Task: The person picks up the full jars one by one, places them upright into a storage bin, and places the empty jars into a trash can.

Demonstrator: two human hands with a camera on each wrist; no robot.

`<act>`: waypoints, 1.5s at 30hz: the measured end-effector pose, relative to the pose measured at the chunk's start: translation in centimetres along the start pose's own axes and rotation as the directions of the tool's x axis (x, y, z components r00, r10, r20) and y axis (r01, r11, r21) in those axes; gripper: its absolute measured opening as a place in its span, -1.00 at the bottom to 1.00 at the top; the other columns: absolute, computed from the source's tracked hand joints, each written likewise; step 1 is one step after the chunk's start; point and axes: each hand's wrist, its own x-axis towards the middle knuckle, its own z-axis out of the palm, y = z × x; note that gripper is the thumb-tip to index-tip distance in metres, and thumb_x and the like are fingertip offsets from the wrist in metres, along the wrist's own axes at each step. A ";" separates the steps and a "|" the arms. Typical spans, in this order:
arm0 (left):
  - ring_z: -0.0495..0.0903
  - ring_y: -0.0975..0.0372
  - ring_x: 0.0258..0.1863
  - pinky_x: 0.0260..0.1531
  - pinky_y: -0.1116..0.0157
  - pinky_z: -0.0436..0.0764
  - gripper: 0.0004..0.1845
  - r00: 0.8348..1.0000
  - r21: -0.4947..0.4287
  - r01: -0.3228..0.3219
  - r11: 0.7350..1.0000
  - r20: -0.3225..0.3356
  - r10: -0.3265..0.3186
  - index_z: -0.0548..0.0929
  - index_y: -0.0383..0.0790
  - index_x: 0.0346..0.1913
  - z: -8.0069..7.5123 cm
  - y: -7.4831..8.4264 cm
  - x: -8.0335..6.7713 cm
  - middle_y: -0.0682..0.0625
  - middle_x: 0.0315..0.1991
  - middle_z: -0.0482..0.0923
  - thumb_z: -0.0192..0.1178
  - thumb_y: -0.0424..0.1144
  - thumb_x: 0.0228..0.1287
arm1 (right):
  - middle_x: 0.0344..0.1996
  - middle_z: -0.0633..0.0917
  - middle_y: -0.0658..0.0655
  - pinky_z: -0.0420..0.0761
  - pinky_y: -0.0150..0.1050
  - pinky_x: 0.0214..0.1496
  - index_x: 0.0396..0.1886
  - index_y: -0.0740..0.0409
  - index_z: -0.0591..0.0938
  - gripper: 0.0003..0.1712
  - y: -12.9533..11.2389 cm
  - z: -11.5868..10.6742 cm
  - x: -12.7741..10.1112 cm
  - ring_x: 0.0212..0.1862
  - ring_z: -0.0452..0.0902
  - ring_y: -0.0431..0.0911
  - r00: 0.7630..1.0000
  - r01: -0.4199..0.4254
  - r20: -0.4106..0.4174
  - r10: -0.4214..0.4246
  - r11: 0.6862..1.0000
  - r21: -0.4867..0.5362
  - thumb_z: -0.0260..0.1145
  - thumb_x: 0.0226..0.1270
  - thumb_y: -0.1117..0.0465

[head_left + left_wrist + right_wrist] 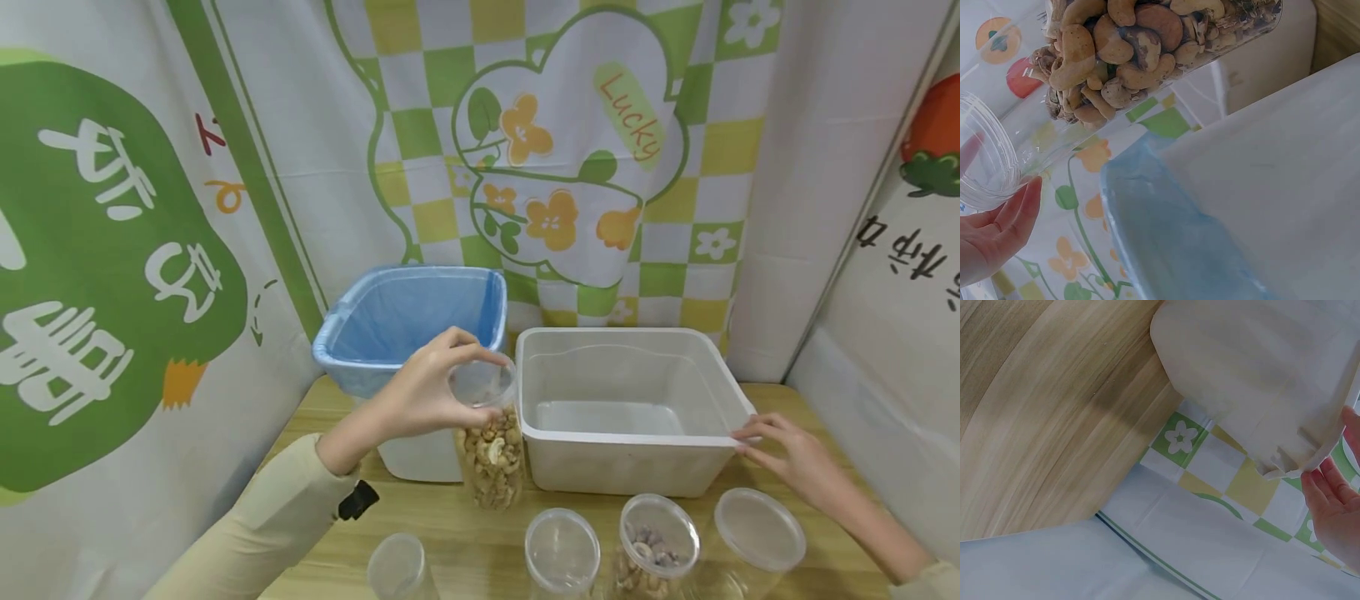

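My left hand (431, 383) grips a tall clear plastic jar (491, 467) around its lidded top, thumb on the near side and fingers over the far side. Cashews and other nuts (1116, 50) fill the lower part of the jar, as the left wrist view shows up close. The jar stands in front of the gap between a blue-lined bin (322, 346) and a white plastic tub (622, 467). At the tub's near right corner, my right hand (791, 458) pinches the rim, with the thumb and fingers on either side of it in the right wrist view (1335, 500).
Along the front of the wooden table (465, 533) stand several lidded clear jars: one at left (397, 567), one in the middle (562, 550), one holding nuts (656, 542), and one at right (759, 533). Behind the bin and tub hangs a printed curtain (420, 125).
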 end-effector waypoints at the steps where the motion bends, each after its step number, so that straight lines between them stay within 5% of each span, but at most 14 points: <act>1: 0.43 0.17 -0.27 -0.46 0.32 0.46 -0.52 1.000 -0.002 0.011 1.000 0.012 -0.011 0.61 -0.04 -0.11 -0.1 0.1 0.4 0.01 -0.22 0.39 0.38 -0.08 -0.25 | -0.30 0.54 0.12 0.54 0.02 -0.33 -0.40 0.12 0.64 -0.71 0.0 0.0 0.0 -0.20 0.34 -0.41 1.000 0.000 -0.001 0.000 1.000 0.001 0.43 -0.25 0.39; 23: 0.37 0.25 -0.22 -0.34 0.28 0.44 -0.53 0.986 0.022 0.130 0.991 0.103 -0.131 0.56 0.08 -0.06 -0.8 2.0 9.0 0.02 -0.15 0.36 0.29 0.06 -0.13 | -0.29 0.55 0.13 0.51 0.08 -0.30 -0.39 0.13 0.63 -0.76 -0.3 -0.2 0.1 -0.20 0.36 -0.37 0.999 -0.030 0.015 0.030 0.999 0.015 0.40 -0.17 0.37; 31: 0.34 0.23 -0.17 -0.31 0.27 0.43 -0.52 0.977 0.044 0.165 0.985 0.131 -0.170 0.53 0.09 -0.02 0.9 1.8 11.5 0.00 -0.10 0.34 0.29 0.05 -0.11 | -0.28 0.55 0.14 0.51 0.11 -0.29 -0.39 0.13 0.63 -0.77 -0.4 -0.3 0.1 -0.22 0.40 -0.27 0.999 -0.045 0.031 0.045 0.999 0.021 0.40 -0.14 0.35; 37: 0.33 0.16 0.04 -0.15 0.22 0.45 -0.50 0.966 0.045 0.184 0.982 0.178 -0.189 0.51 0.04 0.00 2.7 1.1 13.1 -0.07 0.07 0.30 0.29 0.04 -0.09 | -0.29 0.54 0.17 0.50 0.16 -0.30 -0.39 0.14 0.62 -0.78 -0.4 -0.2 0.1 -0.24 0.45 0.03 0.998 -0.043 0.039 0.042 0.999 0.026 0.39 -0.14 0.36; 45: 0.33 0.15 -0.04 -0.27 0.21 0.47 -0.50 0.956 0.034 0.218 0.975 0.191 -0.221 0.51 0.08 -0.01 5.7 0.2 13.8 -0.10 0.04 0.28 0.29 0.07 -0.09 | -0.28 0.54 0.20 0.48 0.20 -0.30 -0.39 0.16 0.62 -0.80 -0.5 -0.3 0.1 -0.24 0.43 0.21 0.997 -0.055 0.049 0.053 0.998 0.040 0.38 -0.11 0.35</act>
